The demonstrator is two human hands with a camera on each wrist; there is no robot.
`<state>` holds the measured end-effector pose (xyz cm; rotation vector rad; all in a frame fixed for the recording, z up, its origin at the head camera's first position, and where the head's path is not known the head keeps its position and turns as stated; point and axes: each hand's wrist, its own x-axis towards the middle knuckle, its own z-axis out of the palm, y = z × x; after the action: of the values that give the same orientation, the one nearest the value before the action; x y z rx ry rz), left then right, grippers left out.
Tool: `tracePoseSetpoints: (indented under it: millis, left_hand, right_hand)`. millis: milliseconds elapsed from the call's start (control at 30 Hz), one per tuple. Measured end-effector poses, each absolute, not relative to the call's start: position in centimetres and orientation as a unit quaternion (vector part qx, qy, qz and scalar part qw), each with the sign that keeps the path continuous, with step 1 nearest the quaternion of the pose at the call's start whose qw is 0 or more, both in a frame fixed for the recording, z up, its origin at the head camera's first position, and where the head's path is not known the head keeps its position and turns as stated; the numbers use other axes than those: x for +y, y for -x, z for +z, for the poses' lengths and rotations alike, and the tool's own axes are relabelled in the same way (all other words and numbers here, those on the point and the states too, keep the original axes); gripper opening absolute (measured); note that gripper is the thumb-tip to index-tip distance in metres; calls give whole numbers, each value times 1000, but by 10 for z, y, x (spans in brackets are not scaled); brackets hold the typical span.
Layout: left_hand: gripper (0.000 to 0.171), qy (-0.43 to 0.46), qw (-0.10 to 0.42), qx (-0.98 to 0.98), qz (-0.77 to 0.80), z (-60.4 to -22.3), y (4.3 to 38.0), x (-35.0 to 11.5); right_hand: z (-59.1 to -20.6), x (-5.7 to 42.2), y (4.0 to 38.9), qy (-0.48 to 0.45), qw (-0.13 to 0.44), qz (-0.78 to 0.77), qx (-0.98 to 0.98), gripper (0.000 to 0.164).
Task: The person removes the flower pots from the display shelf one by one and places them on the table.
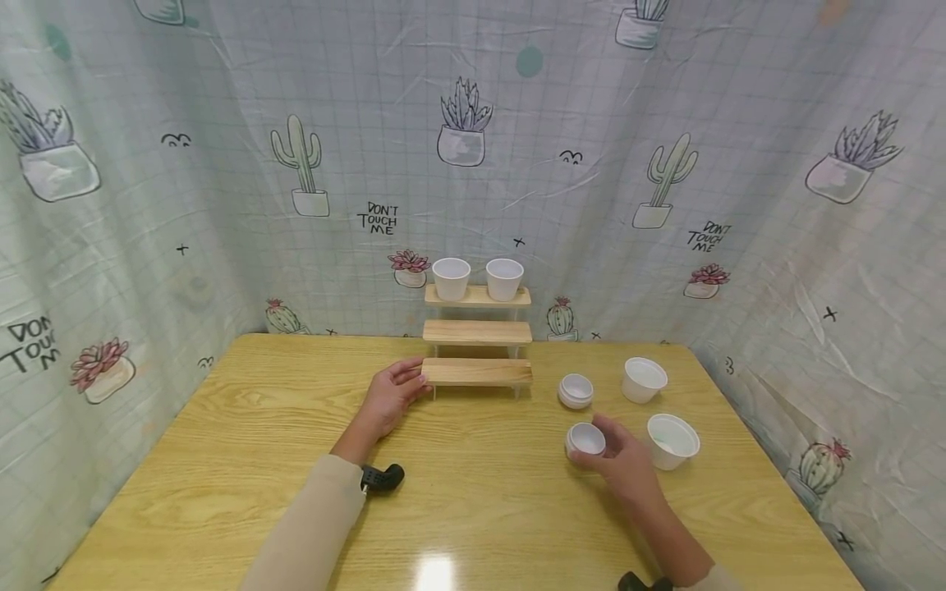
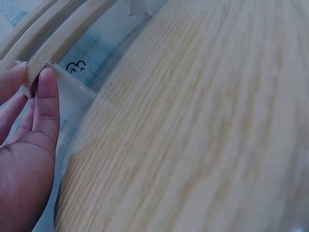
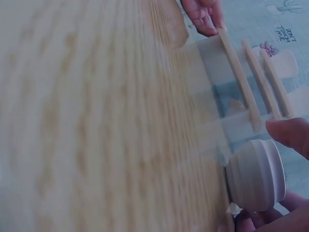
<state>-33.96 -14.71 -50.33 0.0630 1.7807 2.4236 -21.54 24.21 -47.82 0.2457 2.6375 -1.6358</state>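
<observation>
A three-tier display stand (image 1: 476,372) with wooden boards and clear supports stands at the back of the table. My left hand (image 1: 394,396) pinches the left end of its lowest board, thumb above and fingers below in the left wrist view (image 2: 36,121). My right hand (image 1: 626,464) has its thumb and fingers around a small white ribbed pot (image 1: 586,440), which sits upright at the right. In the right wrist view, the pot (image 3: 256,176) stands between the thumb and the fingers, with part of the fingers hidden behind it. Two white cups (image 1: 452,279) stand on the top board.
Another small white pot (image 1: 576,391) stands just behind the one at my right hand. Farther right are two larger white tubs, a rear tub (image 1: 645,381) and a front tub (image 1: 673,443). A printed cactus curtain (image 1: 355,271) encloses the wooden table (image 1: 473,509) behind and on both sides.
</observation>
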Motion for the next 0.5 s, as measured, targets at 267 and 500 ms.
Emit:
tracePoseSetpoints:
  millis: [267, 500]
  left_hand:
    - [51, -18, 64, 589, 805, -504, 341, -147]
    - [50, -16, 63, 590, 805, -504, 341, -146]
  right_hand:
    - [-481, 244, 217, -72, 22, -518, 852, 88]
    - [-482, 245, 217, -69, 19, -509, 858, 87]
